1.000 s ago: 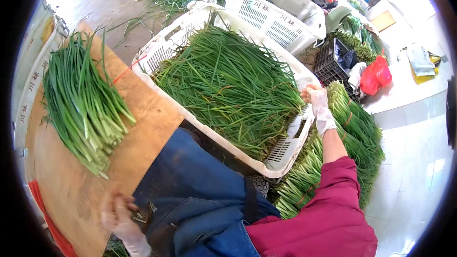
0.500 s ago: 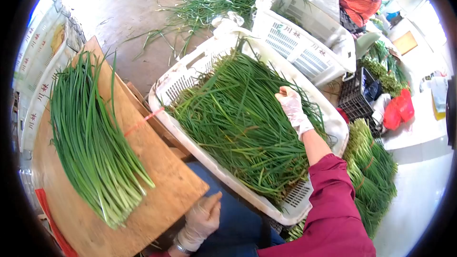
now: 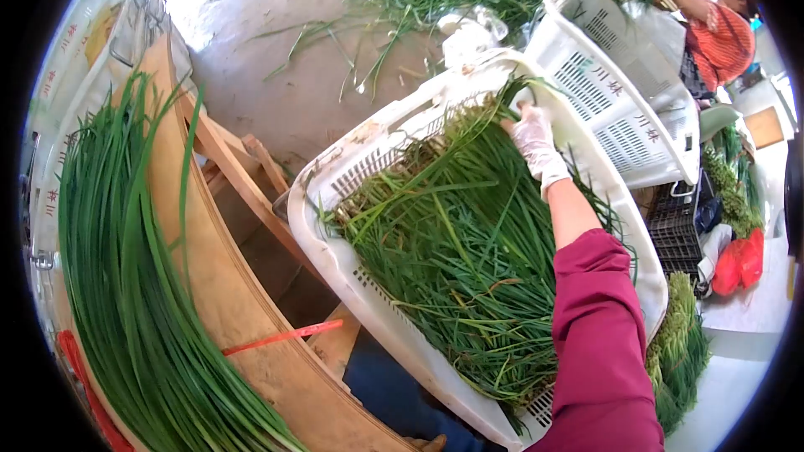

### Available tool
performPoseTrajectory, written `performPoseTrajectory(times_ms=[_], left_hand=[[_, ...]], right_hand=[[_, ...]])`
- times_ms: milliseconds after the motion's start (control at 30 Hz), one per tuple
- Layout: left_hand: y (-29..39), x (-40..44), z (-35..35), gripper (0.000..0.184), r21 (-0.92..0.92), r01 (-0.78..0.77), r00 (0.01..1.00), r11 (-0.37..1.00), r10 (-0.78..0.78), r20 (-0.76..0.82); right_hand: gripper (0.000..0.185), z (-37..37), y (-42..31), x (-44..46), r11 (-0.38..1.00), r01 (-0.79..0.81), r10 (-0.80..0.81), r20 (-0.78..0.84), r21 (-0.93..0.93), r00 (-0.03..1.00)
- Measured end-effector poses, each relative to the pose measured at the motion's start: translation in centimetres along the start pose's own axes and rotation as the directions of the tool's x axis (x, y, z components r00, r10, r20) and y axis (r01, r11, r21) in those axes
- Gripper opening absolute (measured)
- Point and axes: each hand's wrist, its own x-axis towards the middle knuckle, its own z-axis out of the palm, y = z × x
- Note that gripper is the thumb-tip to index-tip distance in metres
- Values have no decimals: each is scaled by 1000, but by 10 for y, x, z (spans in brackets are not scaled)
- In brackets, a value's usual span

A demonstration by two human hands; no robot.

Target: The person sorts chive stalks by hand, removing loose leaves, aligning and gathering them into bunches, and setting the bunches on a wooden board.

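Head view shows our nearer right hand (image 3: 533,141) curled, grip unclear, at greens (image 3: 465,255) lying roughly along the crate (image 3: 313,238), our left hand (image 3: 431,444), state unreadable, outside its near side.

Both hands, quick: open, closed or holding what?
Left hand: only a sliver at the bottom edge; cannot tell.
Right hand: at the greens in the crate; grip unclear.
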Motion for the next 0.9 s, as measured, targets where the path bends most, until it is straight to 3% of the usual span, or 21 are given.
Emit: performPoseTrajectory(times_ms=[33, 100, 133, 167, 200, 267, 333, 400, 467, 500, 600, 733, 833, 900], left_hand=[[-1, 1, 1, 27, 3, 5, 1000, 1000, -5, 2], [-1, 4, 2, 27, 1, 9, 1000, 1000, -9, -1], [-1, 5, 3, 26, 4, 7, 1000, 1000, -7, -3], [2, 4, 6, 26, 6, -7, 1000, 1000, 7, -4], [4, 4, 7, 26, 10, -9, 1000, 1000, 9, -5], [5, 4, 5, 25, 21, -5, 1000, 1000, 5, -5], [9, 2, 8, 24, 35, -16, 1000, 999, 16, -14], [14, -1, 9, 24, 39, -21, 1000, 999, 21, -20], [15, -4, 6, 23, 56, -25, 999, 998, 27, -35], [14, -4, 3, 23, 65, -22, 999, 998, 25, -45], [16, -5, -1, 22, 101, -33, 996, 994, 41, -80], [22, -8, -2, 22, 132, -48, 990, 990, 65, -125], [20, -9, 9, 41, -134, 48, 995, 990, -59, -78], [36, 1, 6, 52, -392, 302, 950, 869, -307, 50]], right_hand=[[31, 6, -5, -1, 988, 152, -154, -174, -24, 973], [21, 14, -22, -12, 904, 426, -408, -251, 19, 878], [24, 10, -42, -25, 874, 475, -482, -68, -99, 873], [36, 10, -59, -38, 829, 559, -551, 121, -32, 825], [55, 22, -67, -50, 755, 652, -629, 202, -72, 751], [45, 45, -74, -69, 628, 760, -754, 110, -168, 648], [37, 63, -70, -75, 570, 791, -798, 81, -222, 598], [28, 64, -70, -78, 566, 796, -746, 278, -212, 605], [19, 57, -80, -86, 593, 788, -554, 628, -164, 547], [10, 54, -79, -96, 630, 766, -651, 452, -126, 610], [8, 9, -85, -122, 626, 760, -753, 118, -172, 647], [5, -61, -93, -178, 629, 777, -777, -43, -6, 629], [18, -87, -84, -224, 667, 737, -733, -78, 112, 675], [28, -98, -79, -256, 653, 741, -731, -129, 154, 670]])
